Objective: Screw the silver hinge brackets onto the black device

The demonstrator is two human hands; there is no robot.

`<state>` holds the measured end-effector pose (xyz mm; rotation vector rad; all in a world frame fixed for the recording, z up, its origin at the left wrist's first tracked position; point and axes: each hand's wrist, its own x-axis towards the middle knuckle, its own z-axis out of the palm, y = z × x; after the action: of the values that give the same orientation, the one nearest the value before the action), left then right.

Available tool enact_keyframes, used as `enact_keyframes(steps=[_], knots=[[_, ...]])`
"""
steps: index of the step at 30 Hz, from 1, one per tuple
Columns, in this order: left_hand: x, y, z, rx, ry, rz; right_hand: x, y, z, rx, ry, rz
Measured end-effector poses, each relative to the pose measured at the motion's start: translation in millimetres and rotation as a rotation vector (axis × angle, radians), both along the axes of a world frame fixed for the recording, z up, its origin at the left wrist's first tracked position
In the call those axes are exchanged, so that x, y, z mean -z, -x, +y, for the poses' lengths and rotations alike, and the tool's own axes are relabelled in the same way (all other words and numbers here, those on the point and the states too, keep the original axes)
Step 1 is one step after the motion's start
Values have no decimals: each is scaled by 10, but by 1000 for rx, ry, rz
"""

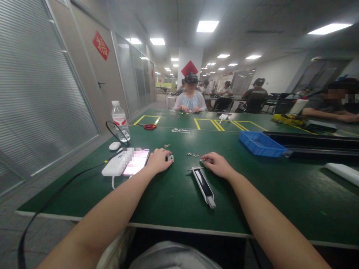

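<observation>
My left hand point(159, 161) is closed round a small metal block point(170, 158) with a dark side, resting at the table top beside the phone. My right hand point(220, 165) has its fingers drawn together at a small metal ring point(202, 160), which shows at the fingertips. Between the hands lie several small metal rings point(195, 155), loose on the green table point(174, 201). Nearer to me, just left of my right wrist, is a long white frame point(203, 187) with a black inner strip and a thin cross rod at its far end.
On the left are a lit phone point(137, 161), a white power bank point(113, 164), a water bottle point(120, 121) and a black strap point(70, 176). Red-handled scissors point(150, 127) lie farther back. A blue tray point(260, 144) stands at right. Another person point(190, 99) sits opposite.
</observation>
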<state>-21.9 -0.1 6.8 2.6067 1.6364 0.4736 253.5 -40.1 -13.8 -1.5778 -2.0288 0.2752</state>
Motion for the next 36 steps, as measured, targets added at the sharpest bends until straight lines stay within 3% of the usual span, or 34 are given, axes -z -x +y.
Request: enact_keyframes(steps=[6, 10, 12, 16, 19, 27, 36], knots=[[46, 17, 47, -64, -40, 2, -8, 2, -3, 38, -5, 3], [41, -14, 17, -33, -108, -28, -56, 27, -42, 39, 1, 34], [16, -67, -53, 51, -129, -56, -80, 61, -70, 3, 41, 103], [-39, -230, -266, 360, -40, -66, -77, 151, -98, -125, 137, 175], [-46, -333, -387, 483, 10, -53, -46, 200, -89, -142, 165, 171], [-20, -336, -333, 451, -57, 14, -80, 318, -136, -124, 234, 234], [-55, -281, -325, 383, -52, 10, -103, 309, -152, -173, 196, 150]])
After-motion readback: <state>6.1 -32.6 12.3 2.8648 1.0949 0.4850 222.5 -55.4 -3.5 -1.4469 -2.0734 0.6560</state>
